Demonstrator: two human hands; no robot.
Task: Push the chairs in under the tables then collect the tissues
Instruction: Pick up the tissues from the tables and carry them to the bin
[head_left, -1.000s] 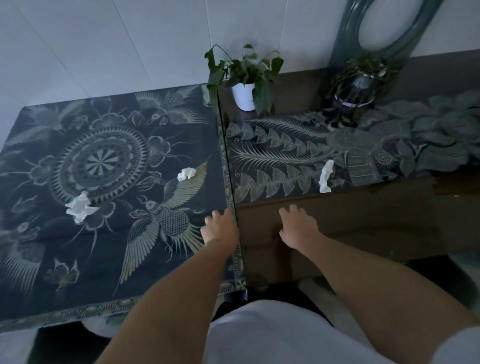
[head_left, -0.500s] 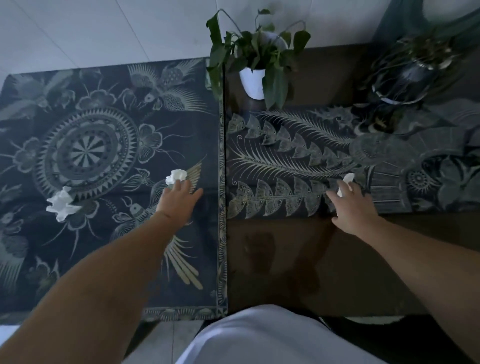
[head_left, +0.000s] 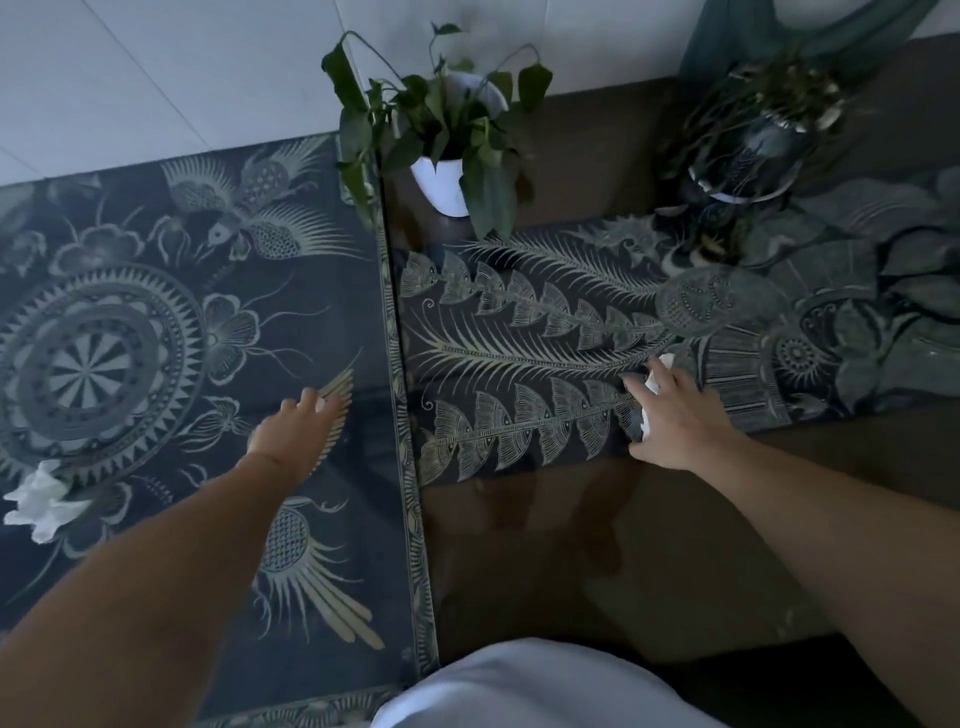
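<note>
While the right hand (head_left: 675, 415) closes on a tissue (head_left: 655, 384) right of the white potted plant (head_left: 447, 150), the left hand (head_left: 296, 431) covers its target, grip unclear. Pinch each wad fully before lifting; another tissue (head_left: 41, 501) waits far left on the counter (head_left: 545, 545).

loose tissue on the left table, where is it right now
In the head view the loose crumpled tissue lies at the far left edge of the patterned left table, untouched, left of and nearer than the left hand.
</note>
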